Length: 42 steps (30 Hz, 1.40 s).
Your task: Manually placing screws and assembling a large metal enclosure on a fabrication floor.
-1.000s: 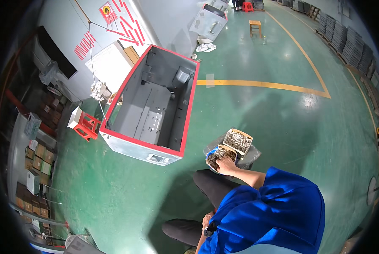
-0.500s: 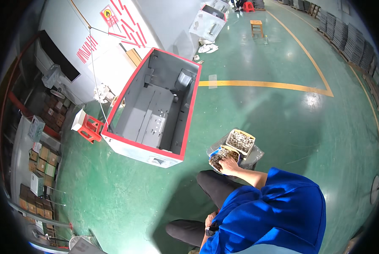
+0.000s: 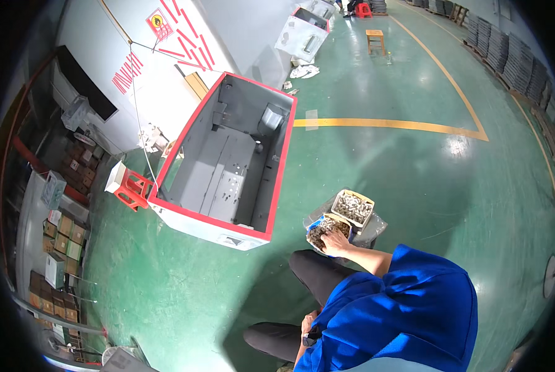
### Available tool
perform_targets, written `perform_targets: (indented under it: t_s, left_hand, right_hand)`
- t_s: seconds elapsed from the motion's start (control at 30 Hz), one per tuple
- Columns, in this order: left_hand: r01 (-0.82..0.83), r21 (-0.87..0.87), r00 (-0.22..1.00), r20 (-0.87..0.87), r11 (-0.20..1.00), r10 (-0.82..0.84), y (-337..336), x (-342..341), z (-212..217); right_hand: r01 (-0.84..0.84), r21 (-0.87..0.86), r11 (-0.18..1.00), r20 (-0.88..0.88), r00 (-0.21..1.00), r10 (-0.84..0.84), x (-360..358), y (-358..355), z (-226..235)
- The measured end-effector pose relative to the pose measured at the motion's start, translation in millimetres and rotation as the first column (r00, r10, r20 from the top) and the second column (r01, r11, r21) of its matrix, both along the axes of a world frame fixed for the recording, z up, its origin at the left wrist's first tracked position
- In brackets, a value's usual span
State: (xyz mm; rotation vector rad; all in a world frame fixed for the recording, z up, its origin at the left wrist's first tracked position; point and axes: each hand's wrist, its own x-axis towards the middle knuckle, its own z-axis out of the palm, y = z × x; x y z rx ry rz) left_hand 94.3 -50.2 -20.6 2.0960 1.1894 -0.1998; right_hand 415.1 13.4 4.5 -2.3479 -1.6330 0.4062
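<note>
My right hand (image 3: 336,242) reaches into a blue-edged box (image 3: 315,247) of small brownish metal parts (image 3: 318,233). Its fingers bend down among the parts, and the fingertips are hidden. Against that box stands a pale yellowish box (image 3: 368,211) filled with small silvery parts (image 3: 354,206). Both boxes rest on a low grey surface (image 3: 374,228) covered in clear plastic. My left hand (image 3: 309,322), with a dark band at the wrist, lies low beside my thigh. Its fingers are curled, and I cannot make out what, if anything, they hold.
Ahead to the left stands a large open metal cabinet (image 3: 240,233) with a red rim and grey inside, small pieces lying in it. Beyond it is a red stool (image 3: 132,189). A wooden stool (image 3: 375,41) stands far off near yellow floor lines (image 3: 389,124). Cartons (image 3: 66,239) line the left.
The view has shifted very slightly. My right hand stays in the box of brownish parts with only a small movement, and my left hand stays beside my thigh.
</note>
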Motion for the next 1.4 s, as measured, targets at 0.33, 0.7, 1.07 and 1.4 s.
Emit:
perform_targets:
  t_s: [0.33, 0.7, 1.07, 1.4]
  left_hand:
    - [0.009, -0.002, 1.0, -0.002, 1.0, -0.009, 2, 0, 2]
    - [-0.009, 0.0, 1.0, -0.006, 1.0, 0.009, 3, -3, -1]
    - [-0.041, 0.006, 0.999, 0.031, 0.999, 0.041, -2, -5, -9]
    - [-0.019, -0.01, 0.996, 0.086, 1.0, 0.02, 2, 0, -23]
  right_hand:
    - [-0.001, -0.05, 0.999, -0.096, 0.995, -0.004, 10, 4, 1]
    - [-0.048, 0.011, 0.999, -0.082, 0.995, 0.048, 11, 8, -2]
    - [-0.073, 0.012, 0.997, -0.073, 0.995, 0.074, 10, 5, -1]
    - [-0.053, 0.1, 0.994, -0.014, 0.998, 0.054, 14, -4, -18]
